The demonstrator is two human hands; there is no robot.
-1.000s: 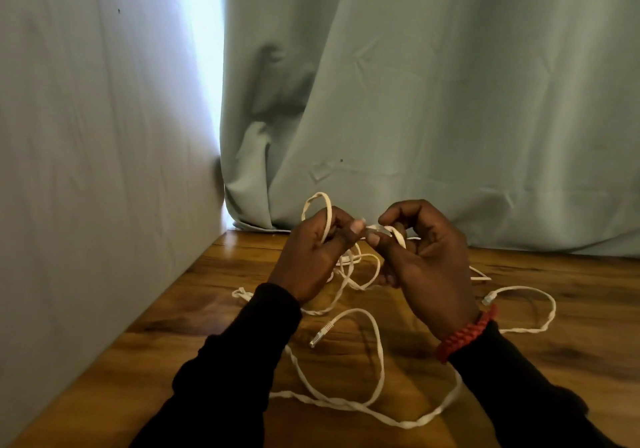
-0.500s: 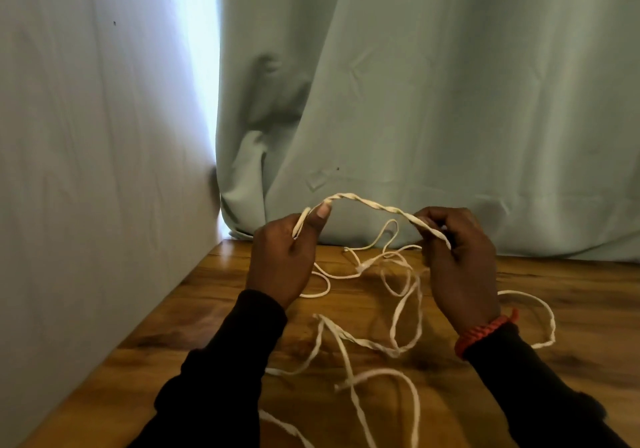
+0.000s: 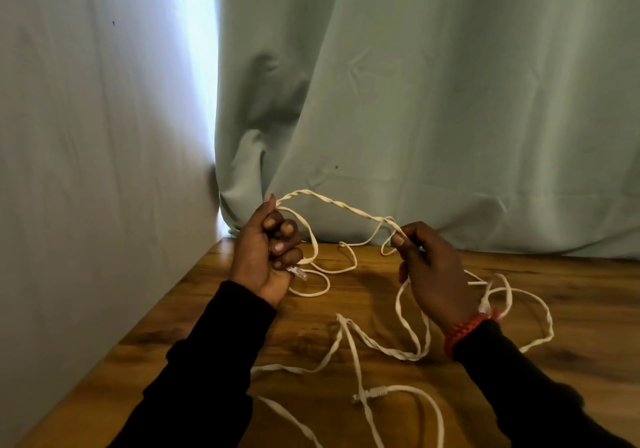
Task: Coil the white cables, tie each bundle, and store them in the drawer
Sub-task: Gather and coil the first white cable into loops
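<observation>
On the left, wall: we see a pale wall [image 3: 86, 170] beside the wooden table [image 3: 571, 291].
Left hand: our left hand [image 3: 265, 257] has its fingers curled round a loop of the white cables [image 3: 332, 201], with the thumb up on the strand. A small plug end [image 3: 299, 272] sticks out under this hand.
Middle, cables: a twisted bit of cable hangs in the air between our two hands. More loose loops lie messy on the table below and in front of the green curtain [image 3: 450, 101]. Another plug [image 3: 369, 394] lies near the front edge.
Right hand: our right hand [image 3: 433, 267] pinches the other end of the twisted bit with thumb and fingers. A red band [image 3: 464, 329] sits on that wrist.
How it feels, we think: the cable looks thin, light and floppy. It bends easily and tangles easily. The plugs are the hard bits and could snag.
Where to hold: we think it is best to grip near a plug end and make even loops from there.
What changed: a moment ago our hands were close together, and a second ago they were almost touching. Now they are far apart and the twisted bit is pulled longer.
Drawer: we cannot see it.
</observation>
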